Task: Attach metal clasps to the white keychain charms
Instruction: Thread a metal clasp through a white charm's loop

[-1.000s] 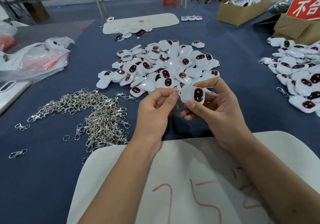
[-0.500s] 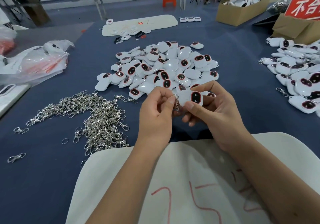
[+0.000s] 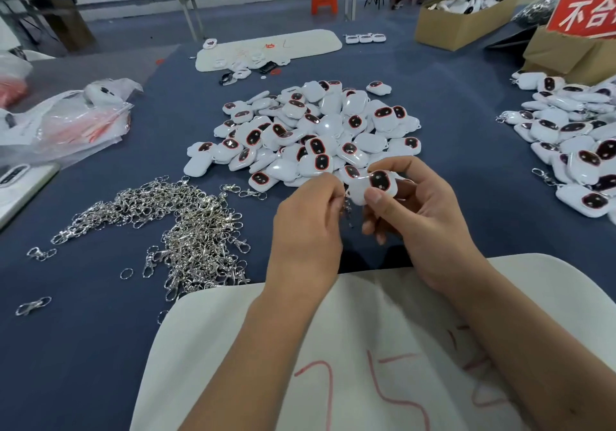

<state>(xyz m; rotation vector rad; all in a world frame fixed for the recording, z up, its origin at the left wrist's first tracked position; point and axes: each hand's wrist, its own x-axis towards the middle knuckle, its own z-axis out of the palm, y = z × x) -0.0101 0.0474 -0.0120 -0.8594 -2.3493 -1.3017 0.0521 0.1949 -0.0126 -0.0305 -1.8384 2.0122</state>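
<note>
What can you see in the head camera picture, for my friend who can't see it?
Two hands work over a blue table: the right hand holds a white charm, the left hand pinches a metal clasp against it. Heaped charms lie behind, loose clasps left.

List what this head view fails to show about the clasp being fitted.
- Metal clasp: mostly hidden behind the left hand; whether it is hooked on is unclear.
- Charm in the right hand: its loop is too small to see.
- Red sign: cut off by the right edge.
</note>
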